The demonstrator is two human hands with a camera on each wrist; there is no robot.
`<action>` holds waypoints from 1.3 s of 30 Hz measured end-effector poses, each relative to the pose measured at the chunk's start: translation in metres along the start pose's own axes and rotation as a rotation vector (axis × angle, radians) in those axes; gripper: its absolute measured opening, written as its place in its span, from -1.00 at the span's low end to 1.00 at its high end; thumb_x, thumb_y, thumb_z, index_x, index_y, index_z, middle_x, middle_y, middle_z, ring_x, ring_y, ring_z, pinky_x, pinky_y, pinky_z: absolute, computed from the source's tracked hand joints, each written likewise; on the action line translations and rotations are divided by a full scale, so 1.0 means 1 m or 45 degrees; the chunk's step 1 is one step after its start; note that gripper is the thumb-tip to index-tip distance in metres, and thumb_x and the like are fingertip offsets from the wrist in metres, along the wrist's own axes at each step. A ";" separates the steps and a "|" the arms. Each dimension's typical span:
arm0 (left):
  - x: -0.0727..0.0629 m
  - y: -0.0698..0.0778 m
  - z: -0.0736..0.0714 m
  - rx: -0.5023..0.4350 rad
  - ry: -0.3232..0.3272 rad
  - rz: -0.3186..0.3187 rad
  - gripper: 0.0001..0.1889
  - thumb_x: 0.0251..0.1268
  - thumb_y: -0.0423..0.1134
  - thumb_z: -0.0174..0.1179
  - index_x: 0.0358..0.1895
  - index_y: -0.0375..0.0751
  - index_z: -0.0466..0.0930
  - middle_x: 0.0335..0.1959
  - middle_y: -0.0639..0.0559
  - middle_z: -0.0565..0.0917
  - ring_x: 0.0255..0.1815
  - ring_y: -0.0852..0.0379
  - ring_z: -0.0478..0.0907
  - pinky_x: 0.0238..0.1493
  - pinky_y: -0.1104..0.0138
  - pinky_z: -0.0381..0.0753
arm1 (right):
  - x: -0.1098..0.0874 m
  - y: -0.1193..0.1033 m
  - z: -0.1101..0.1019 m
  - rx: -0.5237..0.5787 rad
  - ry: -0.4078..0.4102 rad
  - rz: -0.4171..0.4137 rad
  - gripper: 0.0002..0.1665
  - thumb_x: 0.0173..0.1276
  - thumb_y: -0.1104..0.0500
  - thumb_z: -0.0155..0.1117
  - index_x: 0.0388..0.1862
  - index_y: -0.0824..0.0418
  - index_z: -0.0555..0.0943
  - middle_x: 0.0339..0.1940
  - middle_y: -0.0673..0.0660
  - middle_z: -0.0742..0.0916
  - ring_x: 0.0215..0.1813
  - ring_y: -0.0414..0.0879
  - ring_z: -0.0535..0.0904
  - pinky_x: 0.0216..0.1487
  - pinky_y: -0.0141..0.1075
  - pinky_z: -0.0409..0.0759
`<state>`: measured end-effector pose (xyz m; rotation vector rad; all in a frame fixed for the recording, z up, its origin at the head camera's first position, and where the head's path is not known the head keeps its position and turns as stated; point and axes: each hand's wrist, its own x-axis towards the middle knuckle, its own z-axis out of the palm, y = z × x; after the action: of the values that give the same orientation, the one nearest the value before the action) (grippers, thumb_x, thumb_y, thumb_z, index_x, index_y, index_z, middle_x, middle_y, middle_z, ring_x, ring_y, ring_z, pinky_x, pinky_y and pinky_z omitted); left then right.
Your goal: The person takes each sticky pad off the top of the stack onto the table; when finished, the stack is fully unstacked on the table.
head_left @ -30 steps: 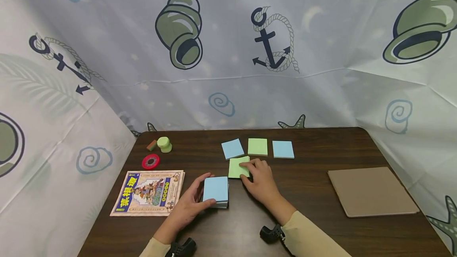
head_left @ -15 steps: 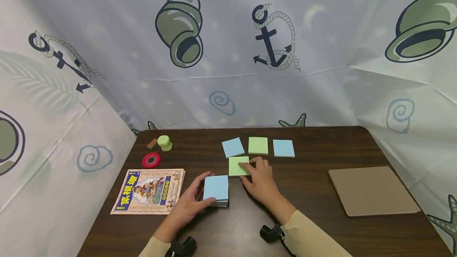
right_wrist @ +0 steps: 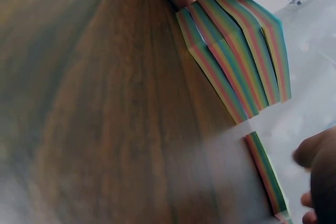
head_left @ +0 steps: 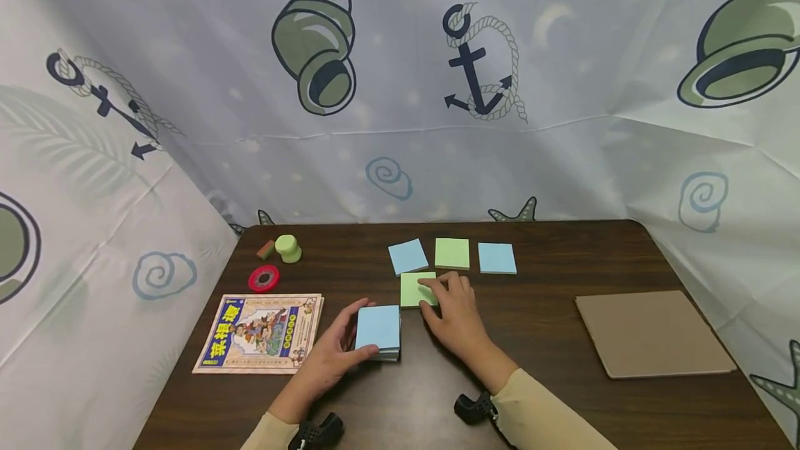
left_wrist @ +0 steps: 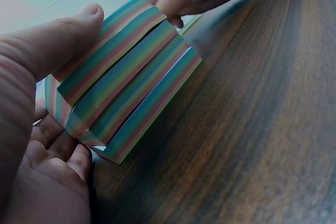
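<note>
My left hand (head_left: 331,349) grips the side of a stack of sticky note pads (head_left: 378,326), light blue on top. In the left wrist view, the thumb presses the near side of the stack (left_wrist: 123,77), whose edges show coloured stripes. Just behind the stack lies a green sticky note pad (head_left: 410,290) flat on the table. My right hand (head_left: 459,314) is at its right side, index finger over its top and thumb near its front right corner. In the right wrist view, this pad's striped edge (right_wrist: 266,174) shows, with the nearest fingers beside it.
Behind are a blue pad (head_left: 408,257), a green pad (head_left: 452,253) and another blue pad (head_left: 497,258). On the left lie a printed booklet (head_left: 259,334), a red ring (head_left: 264,278), a green knob-shaped piece (head_left: 288,248) and a brown block (head_left: 265,250). A beige board (head_left: 653,334) lies right.
The head view has tilted slightly, so the scene sits a little higher in it. Both hands and the pads keep the same places on the table.
</note>
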<state>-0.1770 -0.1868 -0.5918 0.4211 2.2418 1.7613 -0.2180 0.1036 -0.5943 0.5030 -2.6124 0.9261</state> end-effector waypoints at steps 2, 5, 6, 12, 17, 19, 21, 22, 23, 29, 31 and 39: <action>0.001 0.001 0.000 0.005 0.001 0.012 -0.02 0.39 -0.18 0.53 0.75 -0.05 0.11 0.74 -0.05 0.30 0.78 -0.08 0.15 0.53 0.67 0.14 | 0.001 -0.004 -0.003 0.075 0.029 -0.031 -0.55 0.54 0.11 0.45 0.37 0.00 0.69 0.00 0.10 0.62 0.00 -0.03 0.46 0.07 -0.10 0.52; 0.002 0.003 0.001 0.013 0.011 0.014 -0.02 0.39 -0.19 0.53 0.75 -0.06 0.11 0.74 -0.05 0.31 0.79 -0.13 0.14 0.55 0.64 0.13 | 0.000 -0.012 -0.005 0.312 0.035 -0.043 -0.64 0.57 0.16 0.42 0.29 0.07 0.72 -0.22 0.00 0.66 -0.23 -0.20 0.51 -0.18 -0.27 0.59; 0.002 0.003 0.001 0.012 0.015 0.014 -0.02 0.39 -0.19 0.53 0.75 -0.05 0.12 0.74 -0.06 0.31 0.79 -0.14 0.15 0.56 0.63 0.13 | 0.000 -0.015 -0.004 0.431 0.010 -0.028 -0.66 0.58 0.17 0.41 0.28 0.11 0.72 -0.28 -0.01 0.68 -0.31 -0.25 0.52 -0.27 -0.31 0.58; 0.003 0.003 0.003 -0.017 -0.007 0.017 -0.05 0.42 -0.22 0.51 0.74 -0.05 0.11 0.74 -0.11 0.28 0.78 -0.18 0.15 0.51 0.68 0.19 | -0.010 -0.029 0.002 0.990 -0.331 0.129 -0.42 0.62 0.09 0.40 0.50 0.23 0.52 -0.33 0.08 0.68 -0.56 -0.30 0.49 -0.55 -0.36 0.56; 0.004 0.005 0.002 -0.041 -0.046 0.052 -0.07 0.47 -0.26 0.46 0.75 -0.09 0.08 0.75 -0.19 0.23 0.79 -0.26 0.10 0.49 0.70 0.20 | -0.012 -0.031 0.005 0.951 -0.446 0.035 -0.18 0.53 0.09 0.51 0.65 0.15 0.37 -0.27 0.12 0.66 -0.56 -0.26 0.46 -0.52 -0.37 0.57; 0.004 0.005 0.002 -0.038 -0.048 0.054 -0.07 0.47 -0.26 0.45 0.75 -0.08 0.08 0.75 -0.19 0.23 0.80 -0.25 0.09 0.49 0.71 0.18 | -0.011 -0.030 0.005 0.912 -0.461 0.016 -0.12 0.50 0.06 0.53 0.68 0.12 0.34 -0.26 0.09 0.66 -0.55 -0.26 0.48 -0.49 -0.38 0.57; 0.005 0.006 0.002 -0.030 -0.043 0.048 -0.07 0.47 -0.25 0.46 0.75 -0.07 0.08 0.75 -0.18 0.24 0.80 -0.23 0.09 0.49 0.71 0.17 | -0.010 -0.029 0.005 0.897 -0.489 0.022 -0.09 0.50 0.04 0.54 0.69 0.12 0.32 -0.25 0.07 0.66 -0.53 -0.25 0.50 -0.47 -0.37 0.59; 0.004 0.006 0.002 -0.027 -0.041 0.042 -0.07 0.47 -0.24 0.46 0.75 -0.06 0.08 0.75 -0.17 0.24 0.80 -0.21 0.10 0.50 0.70 0.17 | -0.010 -0.028 0.005 0.886 -0.509 0.032 -0.07 0.50 0.02 0.54 0.71 0.13 0.31 -0.24 0.06 0.66 -0.52 -0.25 0.52 -0.45 -0.37 0.60; 0.004 0.006 0.002 -0.024 -0.038 0.035 -0.07 0.46 -0.24 0.47 0.75 -0.05 0.09 0.75 -0.16 0.25 0.79 -0.19 0.10 0.51 0.69 0.17 | -0.009 -0.028 0.005 0.882 -0.525 0.042 -0.06 0.50 0.01 0.54 0.71 0.14 0.31 -0.23 0.05 0.66 -0.51 -0.25 0.53 -0.44 -0.36 0.62; 0.001 0.005 0.002 -0.008 -0.035 -0.002 -0.05 0.44 -0.21 0.49 0.75 -0.06 0.09 0.76 -0.14 0.24 0.79 -0.17 0.13 0.72 0.22 0.13 | -0.011 -0.026 0.007 0.864 -0.575 0.075 -0.18 0.48 -0.02 0.55 0.60 0.07 0.42 -0.22 0.04 0.68 -0.46 -0.24 0.58 -0.40 -0.33 0.67; 0.000 0.004 0.002 0.006 -0.032 -0.008 -0.05 0.43 -0.20 0.50 0.74 -0.06 0.10 0.76 -0.14 0.24 0.78 -0.18 0.15 0.72 0.16 0.12 | -0.012 -0.026 0.007 0.871 -0.583 0.072 -0.23 0.47 -0.02 0.57 0.55 0.00 0.44 -0.22 0.07 0.69 -0.45 -0.24 0.59 -0.41 -0.33 0.68; -0.001 0.002 0.002 -0.002 0.008 -0.033 -0.04 0.38 -0.19 0.54 0.73 -0.04 0.15 0.75 -0.09 0.26 0.78 -0.16 0.16 0.49 0.67 0.19 | -0.013 -0.029 0.008 0.908 -0.558 0.058 -0.23 0.48 0.03 0.56 0.56 0.03 0.43 -0.17 0.18 0.70 -0.44 -0.20 0.59 -0.42 -0.33 0.68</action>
<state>-0.1751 -0.1847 -0.5904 0.3846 2.2403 1.7534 -0.1958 0.0802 -0.5904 0.9025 -2.5871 1.9664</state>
